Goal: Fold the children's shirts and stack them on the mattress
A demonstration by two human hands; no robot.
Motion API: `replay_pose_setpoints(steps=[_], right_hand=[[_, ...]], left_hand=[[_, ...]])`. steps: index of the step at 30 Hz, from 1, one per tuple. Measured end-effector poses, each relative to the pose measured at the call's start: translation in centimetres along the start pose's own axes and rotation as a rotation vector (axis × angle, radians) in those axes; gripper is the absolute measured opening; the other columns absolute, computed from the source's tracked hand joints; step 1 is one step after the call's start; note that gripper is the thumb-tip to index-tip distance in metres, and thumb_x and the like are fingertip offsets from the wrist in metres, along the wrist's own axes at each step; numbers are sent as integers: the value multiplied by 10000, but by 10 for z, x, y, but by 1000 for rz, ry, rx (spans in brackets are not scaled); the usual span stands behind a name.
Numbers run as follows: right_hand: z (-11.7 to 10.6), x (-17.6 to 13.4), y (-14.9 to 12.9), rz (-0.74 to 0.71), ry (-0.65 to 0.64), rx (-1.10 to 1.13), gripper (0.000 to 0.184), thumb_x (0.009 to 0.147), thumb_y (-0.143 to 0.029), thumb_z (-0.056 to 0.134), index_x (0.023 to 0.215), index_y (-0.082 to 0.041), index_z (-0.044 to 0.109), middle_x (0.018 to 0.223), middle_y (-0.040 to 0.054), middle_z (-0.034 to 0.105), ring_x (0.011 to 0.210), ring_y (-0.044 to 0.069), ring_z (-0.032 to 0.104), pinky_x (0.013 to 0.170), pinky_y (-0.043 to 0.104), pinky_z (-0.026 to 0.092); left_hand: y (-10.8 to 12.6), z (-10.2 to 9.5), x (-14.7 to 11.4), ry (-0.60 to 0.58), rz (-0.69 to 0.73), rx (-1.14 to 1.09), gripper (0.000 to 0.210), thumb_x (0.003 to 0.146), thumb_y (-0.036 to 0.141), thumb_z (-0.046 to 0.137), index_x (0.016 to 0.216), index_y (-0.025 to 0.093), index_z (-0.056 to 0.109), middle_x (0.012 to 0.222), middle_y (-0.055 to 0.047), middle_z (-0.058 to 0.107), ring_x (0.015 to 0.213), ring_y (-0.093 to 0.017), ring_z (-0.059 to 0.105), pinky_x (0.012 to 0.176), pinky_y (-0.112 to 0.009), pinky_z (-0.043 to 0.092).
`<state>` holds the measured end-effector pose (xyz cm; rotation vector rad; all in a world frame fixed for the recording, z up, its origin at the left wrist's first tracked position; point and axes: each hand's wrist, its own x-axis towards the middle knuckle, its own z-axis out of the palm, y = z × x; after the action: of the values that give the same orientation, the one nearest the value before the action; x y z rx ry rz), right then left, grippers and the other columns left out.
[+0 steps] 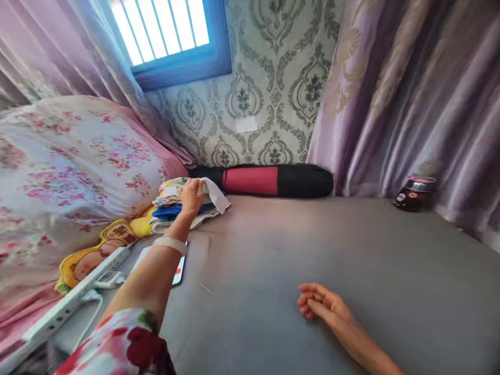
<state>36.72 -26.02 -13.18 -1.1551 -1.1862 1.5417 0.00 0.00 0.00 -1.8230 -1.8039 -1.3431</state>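
Currently we have our left hand (191, 196) reaching forward, left of centre in the frame, on top of a pile of folded cloth (167, 213). Fingers bend over the uppermost piece, a white cloth (216, 197) with coloured motifs at its left part and a plain flap draping down the right side. Whether this grip pinches the fabric or merely presses on it, we cannot tell. Below it, a blue layer, then paler ones.

Our right hand (322, 303), lower right of centre, is released: fingers loosely curled, well apart from the pile, over the grey sheet (258, 317).

Around the pile: yellow plush (141, 225) just beside it on the left; floral bedding (89, 161) heaped behind that, filling the left of the frame. A black-and-red roll (250, 180) lies along the wall, upper centre. Beneath our left forearm, a phone (178, 273) shows only in part. White bangle (171, 244) at that wrist. Lower left, a white power strip (64, 307) runs diagonally, plugs beside it. Far right, near the curtain (375, 104), a dark jar (414, 195).
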Motion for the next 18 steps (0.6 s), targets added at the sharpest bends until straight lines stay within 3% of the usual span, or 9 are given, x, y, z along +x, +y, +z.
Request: replay_pose_setpoints(steps=[4, 9, 14, 18], right_hand=[[1, 0, 0, -27, 24, 17, 478, 745, -590, 696, 1006, -196, 628, 868, 45, 660, 759, 161, 600, 726, 312, 473], [3, 3, 4, -51, 63, 52, 440, 765, -557, 695, 1007, -193, 638, 874, 48, 669, 763, 160, 612, 727, 315, 478], [4, 2, 4, -127, 136, 63, 498, 790, -554, 675, 1138, -209, 583, 1007, 78, 661, 854, 184, 630, 747, 334, 497], [8, 1, 5, -297, 307, -62, 702, 738, -499, 743, 1325, -264, 438, 1265, 107, 571, 1074, 236, 594, 842, 385, 516]], left_hand=[[45, 10, -16, -52, 60, -298, 237, 948, 338, 413, 854, 186, 570, 778, -5, 599, 765, -147, 527, 731, -238, 380], [114, 11, -68, -108, 102, -639, 288, 946, 411, 435, 890, 175, 591, 748, 13, 567, 719, -126, 496, 675, -215, 392], [176, -2, -124, -372, 87, -878, 330, 905, 462, 524, 949, 166, 663, 744, 17, 591, 665, -111, 489, 629, -208, 393], [209, -8, -155, -564, -50, -999, 341, 843, 489, 604, 857, 157, 682, 670, 31, 569, 626, -103, 481, 587, -201, 386]])
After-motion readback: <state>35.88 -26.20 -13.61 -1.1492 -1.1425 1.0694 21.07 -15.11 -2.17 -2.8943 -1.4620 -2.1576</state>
